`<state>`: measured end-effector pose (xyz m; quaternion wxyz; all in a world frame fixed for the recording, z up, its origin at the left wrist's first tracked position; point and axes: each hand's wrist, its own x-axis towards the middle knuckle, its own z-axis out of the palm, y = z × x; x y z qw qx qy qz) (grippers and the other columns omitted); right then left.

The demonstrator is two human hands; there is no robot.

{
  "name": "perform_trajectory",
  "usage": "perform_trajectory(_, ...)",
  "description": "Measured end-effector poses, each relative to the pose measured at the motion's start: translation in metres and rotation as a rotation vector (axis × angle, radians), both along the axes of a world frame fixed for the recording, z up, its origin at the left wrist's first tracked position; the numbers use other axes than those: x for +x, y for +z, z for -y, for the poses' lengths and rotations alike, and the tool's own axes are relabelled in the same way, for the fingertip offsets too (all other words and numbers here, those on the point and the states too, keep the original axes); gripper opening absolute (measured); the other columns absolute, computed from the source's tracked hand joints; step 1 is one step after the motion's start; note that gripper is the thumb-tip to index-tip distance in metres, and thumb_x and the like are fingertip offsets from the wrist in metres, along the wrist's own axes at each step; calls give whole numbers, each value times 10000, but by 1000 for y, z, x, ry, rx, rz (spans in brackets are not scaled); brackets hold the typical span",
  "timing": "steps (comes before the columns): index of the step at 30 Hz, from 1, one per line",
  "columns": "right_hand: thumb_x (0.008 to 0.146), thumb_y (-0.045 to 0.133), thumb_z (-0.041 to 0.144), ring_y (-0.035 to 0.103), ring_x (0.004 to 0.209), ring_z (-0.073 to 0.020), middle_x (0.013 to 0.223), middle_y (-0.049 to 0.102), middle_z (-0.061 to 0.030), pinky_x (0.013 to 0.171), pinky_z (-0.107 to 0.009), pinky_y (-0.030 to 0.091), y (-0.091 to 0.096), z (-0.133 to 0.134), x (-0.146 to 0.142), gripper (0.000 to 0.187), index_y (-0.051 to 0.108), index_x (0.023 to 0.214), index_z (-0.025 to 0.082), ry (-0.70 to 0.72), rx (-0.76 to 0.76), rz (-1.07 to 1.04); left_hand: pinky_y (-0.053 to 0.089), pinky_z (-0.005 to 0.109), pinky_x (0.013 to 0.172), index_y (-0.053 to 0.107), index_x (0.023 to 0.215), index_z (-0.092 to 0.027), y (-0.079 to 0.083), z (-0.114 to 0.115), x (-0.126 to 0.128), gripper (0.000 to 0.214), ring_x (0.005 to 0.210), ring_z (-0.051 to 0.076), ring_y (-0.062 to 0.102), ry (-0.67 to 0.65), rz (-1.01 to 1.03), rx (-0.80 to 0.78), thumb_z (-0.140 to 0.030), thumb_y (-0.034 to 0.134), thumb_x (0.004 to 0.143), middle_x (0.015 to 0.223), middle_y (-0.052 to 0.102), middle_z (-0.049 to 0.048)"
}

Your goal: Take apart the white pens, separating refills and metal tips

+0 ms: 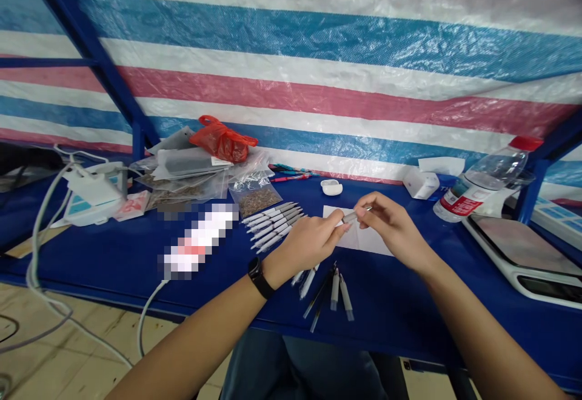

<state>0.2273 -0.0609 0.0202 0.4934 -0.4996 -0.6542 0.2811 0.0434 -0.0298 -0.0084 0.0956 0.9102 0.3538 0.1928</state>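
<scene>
Over a white sheet of paper (370,245), a grey-and-clear pen (350,217) is pinched from both sides. My left hand (309,239), with a dark watch at the wrist, grips its lower left end. The fingers of my right hand (393,227) are closed on its upper right end. Beyond my left hand, several white pens with grey tips (268,223) lie side by side. Nearer to me are grey pen barrels (345,300) and thin refills (316,315). Partly under my left wrist lies a white pen (308,283). My fingers hide part of the held pen.
At the right stand a digital scale (522,245) and a plastic bottle (473,191). A white earbud case (331,188) sits behind the paper. Plastic bags (254,197), a red bag (222,140) and a corded power strip (197,242) occupy the left.
</scene>
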Motion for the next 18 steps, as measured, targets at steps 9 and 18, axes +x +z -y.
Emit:
perform_trajectory(9,831,593,798,398,512,-124,514,438,27,508,-284,316,-6,0,1,657,497,536,219,-110,-38,128,317,287,546,552,1040,-201,2,1,0,321,610,214,649,-8,-50,-4,-407,314,1101,652,639,-5)
perform_trajectory(18,821,624,780,309,458,-105,473,352,46,462,-286,237,-6,0,-6,676,407,495,229,-35,-76,74,332,298,516,568,1103,-183,0,0,1,342,610,247,673,35,-132,103,-393,299,1095,661,675,39)
